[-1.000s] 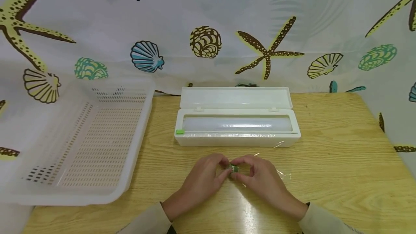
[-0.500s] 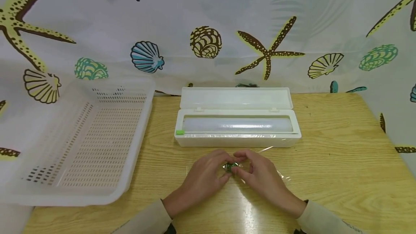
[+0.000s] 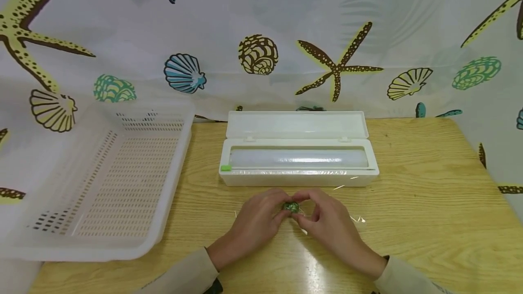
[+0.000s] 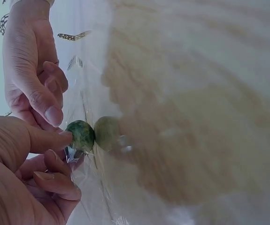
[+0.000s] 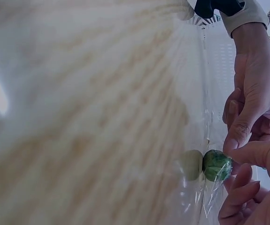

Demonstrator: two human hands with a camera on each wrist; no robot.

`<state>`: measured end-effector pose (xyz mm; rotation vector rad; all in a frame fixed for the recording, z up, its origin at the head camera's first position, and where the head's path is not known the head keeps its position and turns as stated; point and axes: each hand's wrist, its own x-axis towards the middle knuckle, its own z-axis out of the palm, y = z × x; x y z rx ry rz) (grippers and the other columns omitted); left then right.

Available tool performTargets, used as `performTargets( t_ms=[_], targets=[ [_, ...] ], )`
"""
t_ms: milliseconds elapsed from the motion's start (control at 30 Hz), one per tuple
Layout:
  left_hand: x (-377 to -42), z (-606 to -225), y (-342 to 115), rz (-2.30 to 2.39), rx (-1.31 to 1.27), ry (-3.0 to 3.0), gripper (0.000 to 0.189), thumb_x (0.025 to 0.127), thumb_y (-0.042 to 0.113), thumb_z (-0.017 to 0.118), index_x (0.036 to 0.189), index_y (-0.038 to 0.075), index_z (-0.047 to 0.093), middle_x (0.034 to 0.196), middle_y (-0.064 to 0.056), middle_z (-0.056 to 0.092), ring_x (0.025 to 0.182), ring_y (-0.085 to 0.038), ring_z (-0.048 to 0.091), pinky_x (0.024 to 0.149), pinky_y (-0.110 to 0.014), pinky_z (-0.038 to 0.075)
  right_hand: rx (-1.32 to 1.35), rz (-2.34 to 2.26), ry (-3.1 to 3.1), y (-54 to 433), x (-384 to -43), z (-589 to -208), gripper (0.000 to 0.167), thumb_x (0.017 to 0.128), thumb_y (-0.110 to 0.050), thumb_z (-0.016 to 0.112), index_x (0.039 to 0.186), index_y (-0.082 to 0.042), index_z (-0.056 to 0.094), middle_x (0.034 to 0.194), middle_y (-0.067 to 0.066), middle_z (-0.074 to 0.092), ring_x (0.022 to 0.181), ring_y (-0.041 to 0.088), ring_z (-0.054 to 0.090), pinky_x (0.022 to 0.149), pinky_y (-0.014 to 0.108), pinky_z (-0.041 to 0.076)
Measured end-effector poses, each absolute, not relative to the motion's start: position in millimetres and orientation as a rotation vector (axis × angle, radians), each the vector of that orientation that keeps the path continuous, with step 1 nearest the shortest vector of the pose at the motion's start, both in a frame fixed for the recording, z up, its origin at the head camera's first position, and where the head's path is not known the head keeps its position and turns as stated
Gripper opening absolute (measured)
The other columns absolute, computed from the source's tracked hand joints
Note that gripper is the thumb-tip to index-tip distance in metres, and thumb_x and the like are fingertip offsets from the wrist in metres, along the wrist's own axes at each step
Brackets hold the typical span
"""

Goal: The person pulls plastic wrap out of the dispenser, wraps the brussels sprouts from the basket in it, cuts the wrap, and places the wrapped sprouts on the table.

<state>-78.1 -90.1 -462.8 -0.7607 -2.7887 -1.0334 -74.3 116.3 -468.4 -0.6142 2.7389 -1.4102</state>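
A small green Brussels sprout (image 3: 291,207) sits wrapped in clear cling film, low over the table's middle. My left hand (image 3: 255,217) pinches it from the left; in the left wrist view its thumb lies against the sprout (image 4: 81,136). From the other side my right hand (image 3: 331,219) pinches the film close to the sprout, index and thumb spread around its edge. Loose cling film (image 3: 359,219) spreads flat under and beside the hands. The right wrist view shows shiny film creases below the sprout (image 5: 217,165), next to its reflection in the table.
Behind the hands stands a white cling film box (image 3: 298,179), lid (image 3: 296,124) raised, with a film roll (image 3: 300,158) inside. At left is a white perforated basket (image 3: 169,194). A shell-printed curtain (image 3: 222,26) hangs behind the wooden table (image 3: 425,185).
The sprout has turned between the fingers and shows more of its green top. The right fingers moved off and came back around it. The film strip near the box has shifted.
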Motion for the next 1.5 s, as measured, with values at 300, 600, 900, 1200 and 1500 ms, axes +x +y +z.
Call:
performTargets(
  t_ms=[300, 600, 900, 1200, 1500],
  targets=[
    [-75, -462, -84, -0.919, -0.722, -2.8, 0.02, 0.094, -0.001, 0.083, 0.114, -0.004, 0.079, 0.11, -0.009, 0.067, 0.084, -0.017, 0.065, 0.066, -0.025, 0.055, -0.646, -1.343, 2.764, 115, -80, -470, 0.044, 0.087, -0.009, 0.094, 0.126, -0.018, 0.075, 0.119, -0.007, 0.077, 0.057, -0.001, 0.054, 0.049, 0.025, 0.047],
    [-71, -458, -88, -0.999, -0.644, -2.836, 0.018, 0.099, 0.001, 0.079, 0.117, 0.0, 0.077, 0.108, -0.006, 0.069, 0.088, -0.016, 0.065, 0.073, -0.03, 0.057, -0.637, -1.248, 2.839, 112, -87, -474, 0.033, 0.085, -0.013, 0.097, 0.113, -0.018, 0.081, 0.11, -0.007, 0.078, 0.063, 0.0, 0.054, 0.059, 0.026, 0.051],
    [-75, -453, -126, -1.111, -0.454, -2.539, 0.018, 0.095, -0.001, 0.079, 0.112, 0.004, 0.073, 0.096, -0.004, 0.065, 0.089, -0.026, 0.06, 0.077, -0.038, 0.052, -0.631, -1.175, 2.874, 111, -86, -471, 0.031, 0.085, -0.012, 0.097, 0.112, -0.016, 0.082, 0.11, -0.006, 0.077, 0.06, 0.003, 0.046, 0.053, 0.026, 0.045],
    [-87, -452, -157, -1.053, -0.201, -2.419, 0.055, 0.089, 0.011, 0.089, 0.132, -0.004, 0.058, 0.128, -0.023, 0.052, 0.12, -0.043, 0.046, 0.098, -0.055, 0.042, -0.782, -1.064, 2.987, 111, -84, -471, 0.031, 0.083, -0.012, 0.098, 0.11, -0.011, 0.082, 0.106, -0.002, 0.073, 0.064, 0.001, 0.044, 0.053, 0.023, 0.043],
    [-94, -453, -168, -1.411, 0.037, -2.596, 0.077, 0.097, 0.04, 0.087, 0.155, 0.007, 0.049, 0.148, -0.014, 0.042, 0.101, -0.029, 0.06, 0.082, -0.037, 0.057, -0.876, -1.006, 3.052, 107, -81, -469, 0.036, 0.079, -0.006, 0.099, 0.11, -0.006, 0.081, 0.1, 0.001, 0.063, 0.071, 0.004, 0.042, 0.055, 0.022, 0.041]
  ],
)
